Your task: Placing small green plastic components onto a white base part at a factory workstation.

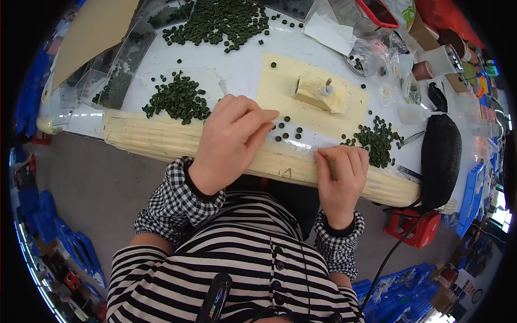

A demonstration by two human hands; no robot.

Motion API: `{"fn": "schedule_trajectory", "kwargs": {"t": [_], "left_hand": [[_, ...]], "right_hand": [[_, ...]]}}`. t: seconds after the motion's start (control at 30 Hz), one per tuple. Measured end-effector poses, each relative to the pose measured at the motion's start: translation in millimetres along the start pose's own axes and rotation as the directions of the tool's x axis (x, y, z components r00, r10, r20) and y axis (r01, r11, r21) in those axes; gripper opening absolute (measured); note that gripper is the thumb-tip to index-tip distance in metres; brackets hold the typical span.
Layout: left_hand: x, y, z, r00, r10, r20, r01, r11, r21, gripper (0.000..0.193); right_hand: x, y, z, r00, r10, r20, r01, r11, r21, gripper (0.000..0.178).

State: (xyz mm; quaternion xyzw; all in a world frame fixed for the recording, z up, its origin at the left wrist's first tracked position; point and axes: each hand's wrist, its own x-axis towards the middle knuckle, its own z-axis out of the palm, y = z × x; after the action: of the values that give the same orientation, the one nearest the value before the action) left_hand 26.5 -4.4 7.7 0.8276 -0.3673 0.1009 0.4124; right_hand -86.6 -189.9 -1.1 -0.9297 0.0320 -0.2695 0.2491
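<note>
Small dark green round pieces point(287, 119) lie loose on the white tabletop between my hands. Right beside them is my left hand point(229, 142), with thumb and forefinger brought close together in a pinch. Whatever sits between those fingertips is too small to make out. My right hand point(343, 175) rests at the padded front edge, its thumb and forefinger pinched and the other fingers curled. I cannot see what that pinch holds. A shiny clear strip point(301, 144) lies by the right fingertips. Ahead, a tape-wrapped block point(318, 97) with a short upright pin stands on a cream sheet point(274, 81).
Heaps of the green pieces lie at left point(180, 99), at right point(379, 142) and at the back point(221, 21). Clear trays point(126, 62) stand at far left. Tweezers point(413, 138) and a black pouch point(441, 156) are on the right. A red stool point(413, 229) stands below.
</note>
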Motion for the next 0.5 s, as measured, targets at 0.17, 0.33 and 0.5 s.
{"fn": "schedule_trajectory", "kwargs": {"t": [0.17, 0.33, 0.5], "left_hand": [[2.1, -23.9, -35.1, 0.995, -0.050, -0.092, 0.070, 0.969, 0.239, 0.013], [0.2, -27.4, -42.1, 0.993, -0.095, -0.066, 0.112, 0.940, 0.324, 0.012], [-0.5, -27.9, -37.0, 0.995, -0.090, -0.032, 0.096, 0.919, 0.383, 0.008]], "right_hand": [[0.9, -1.5, 0.8, 0.997, 0.009, -0.077, -0.004, 0.998, 0.067, 0.018], [4.3, -5.0, 3.1, 0.991, -0.030, -0.128, 0.038, 0.998, 0.059, 0.022], [4.1, -7.4, 1.8, 0.994, -0.018, -0.112, 0.029, 0.995, 0.100, 0.024]]}}
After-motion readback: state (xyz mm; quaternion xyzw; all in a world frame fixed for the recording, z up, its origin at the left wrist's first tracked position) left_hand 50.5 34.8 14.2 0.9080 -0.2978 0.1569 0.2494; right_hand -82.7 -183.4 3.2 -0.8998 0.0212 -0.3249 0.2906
